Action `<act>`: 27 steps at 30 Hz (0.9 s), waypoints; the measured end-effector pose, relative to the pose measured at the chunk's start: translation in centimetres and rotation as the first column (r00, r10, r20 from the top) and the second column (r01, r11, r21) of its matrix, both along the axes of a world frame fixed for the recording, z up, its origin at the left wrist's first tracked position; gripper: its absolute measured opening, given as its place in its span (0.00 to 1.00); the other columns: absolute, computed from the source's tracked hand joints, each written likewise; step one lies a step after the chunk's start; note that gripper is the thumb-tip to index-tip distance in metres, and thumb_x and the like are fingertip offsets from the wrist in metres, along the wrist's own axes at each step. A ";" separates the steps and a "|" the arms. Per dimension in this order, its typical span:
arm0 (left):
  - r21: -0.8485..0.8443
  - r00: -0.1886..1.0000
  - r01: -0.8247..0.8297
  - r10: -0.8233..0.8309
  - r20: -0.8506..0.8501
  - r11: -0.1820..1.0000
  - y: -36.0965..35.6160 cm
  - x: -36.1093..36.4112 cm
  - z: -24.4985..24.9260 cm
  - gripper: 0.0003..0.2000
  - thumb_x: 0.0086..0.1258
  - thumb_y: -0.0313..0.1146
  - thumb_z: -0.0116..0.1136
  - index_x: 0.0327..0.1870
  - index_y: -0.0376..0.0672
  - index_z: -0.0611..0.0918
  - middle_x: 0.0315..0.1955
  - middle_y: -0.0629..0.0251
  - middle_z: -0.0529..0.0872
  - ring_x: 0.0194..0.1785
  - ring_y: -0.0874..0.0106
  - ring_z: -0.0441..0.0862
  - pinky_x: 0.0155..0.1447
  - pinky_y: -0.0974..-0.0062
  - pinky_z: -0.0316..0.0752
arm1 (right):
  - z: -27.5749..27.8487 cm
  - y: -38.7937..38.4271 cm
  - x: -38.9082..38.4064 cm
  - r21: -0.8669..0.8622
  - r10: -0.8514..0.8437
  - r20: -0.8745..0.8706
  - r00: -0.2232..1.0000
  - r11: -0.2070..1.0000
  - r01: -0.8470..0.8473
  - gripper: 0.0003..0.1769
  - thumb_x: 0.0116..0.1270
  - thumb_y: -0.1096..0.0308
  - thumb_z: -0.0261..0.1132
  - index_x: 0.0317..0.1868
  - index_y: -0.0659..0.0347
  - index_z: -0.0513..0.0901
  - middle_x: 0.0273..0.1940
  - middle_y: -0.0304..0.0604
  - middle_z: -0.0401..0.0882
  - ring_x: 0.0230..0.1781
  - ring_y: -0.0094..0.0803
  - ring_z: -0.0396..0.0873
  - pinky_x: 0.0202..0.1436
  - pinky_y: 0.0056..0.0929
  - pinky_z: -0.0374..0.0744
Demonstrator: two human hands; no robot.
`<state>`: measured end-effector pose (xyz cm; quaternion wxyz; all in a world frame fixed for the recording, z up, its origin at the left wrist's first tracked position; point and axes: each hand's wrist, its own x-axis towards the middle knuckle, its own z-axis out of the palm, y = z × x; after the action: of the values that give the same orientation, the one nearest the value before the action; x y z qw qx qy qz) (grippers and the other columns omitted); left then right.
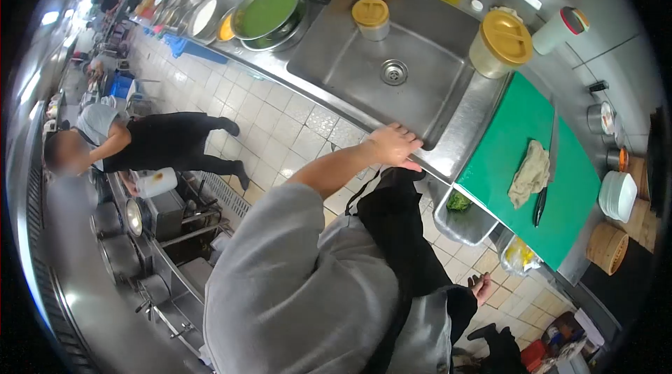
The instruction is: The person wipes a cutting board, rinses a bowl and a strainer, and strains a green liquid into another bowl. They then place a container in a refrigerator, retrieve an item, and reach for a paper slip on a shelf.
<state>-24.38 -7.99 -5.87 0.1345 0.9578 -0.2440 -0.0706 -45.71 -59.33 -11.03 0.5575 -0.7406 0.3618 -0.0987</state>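
Observation:
My left hand (394, 144) rests flat on the front rim of the steel sink (448, 157), fingers spread and holding nothing. My right hand (481, 286) hangs by my side against my black apron, fingers loose and empty. Inside the sink basin stands a small container with a yellow lid (371, 17), near the drain (394, 71). To the right of the sink lies a green cutting board (504, 143) with a crumpled cloth (530, 172) and a black-handled knife (543, 192) on it.
A yellow-lidded tub (502, 43) and a white bottle (560, 29) stand behind the board. A bowl of green liquid (266, 10) sits left of the sink. A steel tray with greens (462, 214) hangs below the counter. Another person (140, 144) bends over across the tiled aisle.

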 end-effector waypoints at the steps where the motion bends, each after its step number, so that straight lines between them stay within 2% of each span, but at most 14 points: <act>1: 0.040 0.999 -0.004 0.005 -0.043 0.999 -0.1 -0.2 0.7 0.36 0.65 0.71 0.52 0.53 0.42 0.80 0.45 0.57 0.85 0.55 0.57 0.82 0.64 0.58 0.70 | -0.7 0.4 -0.5 0.047 0.006 -0.007 1.000 0.999 -0.006 0.16 0.76 0.70 0.58 0.58 0.69 0.80 0.48 0.46 0.83 0.42 0.31 0.82 0.44 0.32 0.84; 3: 0.058 0.999 -0.006 0.009 -0.047 0.998 -0.1 -0.7 0.2 0.34 0.66 0.71 0.52 0.45 0.42 0.80 0.42 0.57 0.85 0.51 0.57 0.84 0.58 0.57 0.75 | -0.5 2.0 -0.8 0.104 0.017 -0.011 1.000 0.994 -0.016 0.15 0.76 0.70 0.58 0.58 0.69 0.80 0.47 0.46 0.83 0.41 0.30 0.82 0.44 0.31 0.84; 5: 0.054 0.999 -0.012 0.014 -0.042 0.998 -0.2 -0.5 0.1 0.34 0.65 0.71 0.52 0.45 0.42 0.80 0.42 0.57 0.85 0.51 0.57 0.84 0.57 0.57 0.75 | -1.0 2.1 -0.7 0.102 0.176 0.041 0.983 0.978 -0.180 0.15 0.75 0.71 0.58 0.57 0.69 0.80 0.44 0.45 0.82 0.39 0.29 0.81 0.43 0.29 0.83; 7: 0.048 0.998 -0.026 0.028 -0.047 0.999 -0.2 -0.9 0.4 0.34 0.65 0.71 0.52 0.45 0.42 0.80 0.43 0.56 0.85 0.52 0.57 0.84 0.57 0.58 0.76 | 0.5 4.0 0.3 0.100 0.180 0.080 0.980 0.977 -0.187 0.15 0.75 0.71 0.58 0.57 0.69 0.80 0.43 0.45 0.82 0.38 0.29 0.81 0.42 0.28 0.82; 10: 0.063 0.992 -0.028 0.035 -0.118 0.998 0.2 -0.7 1.1 0.35 0.65 0.71 0.52 0.49 0.41 0.80 0.45 0.56 0.85 0.53 0.56 0.84 0.57 0.58 0.76 | 4.4 8.0 3.1 0.063 0.243 0.134 0.961 0.965 -0.253 0.15 0.75 0.70 0.58 0.57 0.69 0.79 0.42 0.44 0.81 0.36 0.28 0.79 0.43 0.28 0.80; 13: -0.038 0.992 -0.048 0.043 -0.117 0.998 0.7 -0.6 0.8 0.37 0.65 0.71 0.51 0.54 0.41 0.80 0.48 0.55 0.85 0.54 0.55 0.84 0.58 0.58 0.77 | 6.4 11.4 5.9 0.115 0.246 0.220 0.944 0.955 -0.275 0.16 0.75 0.69 0.58 0.58 0.68 0.79 0.42 0.43 0.80 0.38 0.27 0.78 0.47 0.28 0.79; 16: -0.105 0.965 -0.053 0.024 -0.261 0.993 1.3 -0.1 0.8 0.39 0.64 0.73 0.52 0.59 0.43 0.80 0.49 0.52 0.86 0.55 0.54 0.83 0.56 0.56 0.78 | 7.5 15.7 8.9 0.071 0.290 0.211 0.933 0.948 -0.310 0.15 0.75 0.69 0.58 0.57 0.68 0.79 0.42 0.42 0.80 0.38 0.26 0.77 0.46 0.27 0.78; 18: -0.180 0.945 0.007 -0.065 -0.320 0.984 2.1 0.7 -0.1 0.39 0.62 0.72 0.55 0.60 0.44 0.80 0.48 0.51 0.87 0.54 0.54 0.84 0.56 0.55 0.79 | 7.2 19.1 11.2 0.065 0.324 0.233 0.917 0.936 -0.347 0.15 0.75 0.70 0.58 0.57 0.68 0.79 0.41 0.41 0.80 0.38 0.25 0.77 0.45 0.26 0.77; 20: -0.338 0.932 0.027 -0.146 -0.331 0.941 3.6 1.1 -0.7 0.34 0.64 0.66 0.57 0.61 0.48 0.80 0.47 0.52 0.87 0.53 0.52 0.84 0.58 0.53 0.77 | 7.2 22.3 13.1 0.063 0.360 0.257 0.897 0.920 -0.387 0.14 0.75 0.71 0.59 0.56 0.68 0.80 0.38 0.39 0.80 0.38 0.24 0.76 0.45 0.25 0.76; 22: -0.403 0.866 0.012 -0.211 -0.453 0.915 5.0 2.1 -0.8 0.28 0.67 0.58 0.58 0.60 0.48 0.81 0.49 0.53 0.87 0.55 0.51 0.84 0.60 0.52 0.76 | 7.5 26.2 15.4 0.028 0.414 0.258 0.873 0.900 -0.435 0.12 0.75 0.72 0.59 0.54 0.68 0.81 0.39 0.39 0.80 0.38 0.24 0.76 0.44 0.24 0.76; 23: -0.418 0.870 0.007 -0.212 -0.446 0.909 6.3 2.8 -0.9 0.28 0.67 0.58 0.58 0.60 0.48 0.81 0.49 0.53 0.87 0.55 0.51 0.84 0.60 0.52 0.76 | 8.0 28.5 16.5 0.025 0.417 0.200 0.887 0.902 -0.430 0.12 0.75 0.71 0.59 0.54 0.67 0.81 0.40 0.39 0.81 0.37 0.24 0.76 0.44 0.24 0.76; 25: -0.493 0.816 -0.036 -0.259 -0.517 0.869 8.8 3.2 -1.0 0.21 0.69 0.45 0.60 0.59 0.46 0.83 0.51 0.55 0.87 0.58 0.52 0.83 0.61 0.53 0.76 | 9.9 32.9 18.9 0.009 0.497 0.077 0.864 0.866 -0.499 0.12 0.76 0.71 0.60 0.54 0.68 0.81 0.43 0.40 0.81 0.38 0.25 0.77 0.45 0.24 0.76; 26: -0.492 0.815 -0.030 -0.264 -0.516 0.870 10.3 3.7 -0.7 0.21 0.69 0.45 0.60 0.59 0.46 0.83 0.51 0.55 0.87 0.58 0.52 0.83 0.61 0.53 0.76 | 10.1 34.2 19.7 0.009 0.492 0.079 0.867 0.870 -0.494 0.12 0.76 0.71 0.60 0.54 0.68 0.81 0.43 0.40 0.81 0.38 0.25 0.77 0.45 0.24 0.76; 27: -0.445 0.821 0.030 -0.276 -0.499 0.895 12.2 4.7 -0.3 0.18 0.69 0.40 0.60 0.57 0.45 0.84 0.51 0.54 0.87 0.58 0.52 0.83 0.61 0.54 0.76 | 10.3 36.0 20.7 -0.052 0.584 0.085 0.807 0.812 -0.582 0.12 0.76 0.71 0.59 0.54 0.68 0.81 0.44 0.41 0.81 0.38 0.25 0.77 0.45 0.25 0.77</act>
<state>-19.73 4.20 -6.18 0.3940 0.8217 -0.2822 -0.2998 -25.00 -23.36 -0.71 0.5689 -0.8168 0.0886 0.0370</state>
